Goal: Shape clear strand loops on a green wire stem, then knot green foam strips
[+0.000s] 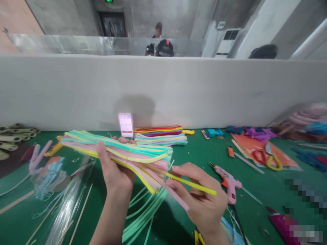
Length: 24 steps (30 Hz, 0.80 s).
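My left hand point(116, 173) is wrapped round a thick bundle of pastel pipe cleaners point(150, 151) in mint, pink and yellow, held tilted above the table. A thin band seems to circle the bundle near its middle. At its right end, my right hand point(204, 200) has thumb and fingers closed on pipe cleaners. A yellow pipe cleaner point(194, 184) and a pink pipe cleaner point(177, 196) jut out there from the rest. Loose green pipe cleaners point(145, 221) fan out on the table below.
Behind the bundle, a lit phone point(126, 124) leans by more pipe cleaners point(160, 137). On the right lie a pink glue gun point(227, 182), scissors point(273, 162) and an orange sheet point(283, 154). Clear film point(66, 211) and sticks lie left. A white partition point(178, 92) stands behind; people are beyond.
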### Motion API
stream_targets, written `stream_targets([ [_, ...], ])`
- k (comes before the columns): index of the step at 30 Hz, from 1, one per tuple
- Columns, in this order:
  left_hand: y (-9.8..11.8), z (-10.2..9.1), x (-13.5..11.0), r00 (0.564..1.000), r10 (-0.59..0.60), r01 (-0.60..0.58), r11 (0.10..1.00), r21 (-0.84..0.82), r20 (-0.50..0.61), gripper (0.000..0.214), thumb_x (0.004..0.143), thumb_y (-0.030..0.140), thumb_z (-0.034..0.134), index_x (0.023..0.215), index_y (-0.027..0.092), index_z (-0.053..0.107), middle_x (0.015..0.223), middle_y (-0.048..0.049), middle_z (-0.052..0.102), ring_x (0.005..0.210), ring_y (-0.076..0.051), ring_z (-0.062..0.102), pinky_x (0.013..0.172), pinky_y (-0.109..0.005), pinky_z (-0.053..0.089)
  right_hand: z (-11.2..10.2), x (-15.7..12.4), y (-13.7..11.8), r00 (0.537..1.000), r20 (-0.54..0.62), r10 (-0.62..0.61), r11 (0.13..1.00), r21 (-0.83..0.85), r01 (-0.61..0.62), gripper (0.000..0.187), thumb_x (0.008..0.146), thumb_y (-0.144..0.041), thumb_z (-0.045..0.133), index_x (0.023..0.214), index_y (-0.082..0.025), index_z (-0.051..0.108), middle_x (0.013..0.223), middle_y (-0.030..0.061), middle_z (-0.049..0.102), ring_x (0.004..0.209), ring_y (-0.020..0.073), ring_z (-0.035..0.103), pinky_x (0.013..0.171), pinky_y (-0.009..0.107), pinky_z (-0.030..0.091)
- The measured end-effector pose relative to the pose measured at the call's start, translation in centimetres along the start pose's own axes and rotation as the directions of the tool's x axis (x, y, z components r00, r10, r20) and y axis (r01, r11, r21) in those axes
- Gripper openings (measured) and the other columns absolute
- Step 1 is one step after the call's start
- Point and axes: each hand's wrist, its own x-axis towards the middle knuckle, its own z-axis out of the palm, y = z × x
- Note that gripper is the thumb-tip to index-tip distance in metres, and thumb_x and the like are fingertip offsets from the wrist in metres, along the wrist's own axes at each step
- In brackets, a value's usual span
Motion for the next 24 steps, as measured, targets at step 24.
stream_targets([
  [24, 0.3, 0.4, 0.1, 0.998, -0.045, 0.044, 0.999, -0.025, -0.041, 0.039, 0.094, 0.058, 0.055, 0.089, 0.019, 0.06, 0.078, 0.0014, 0.063, 0.076, -0.014, 0.068, 0.084, -0.031, 0.059, 0.4, -0.1, -0.3, 0.998, -0.029, -0.063, 0.996, -0.066, 0.061, 0.033, 0.08, -0.004, 0.076, 0.106, -0.024, 0.074, 0.088, 0.0012, 0.079, 0.075, 0.0168, 0.072, 0.068, 0.03, 0.061],
])
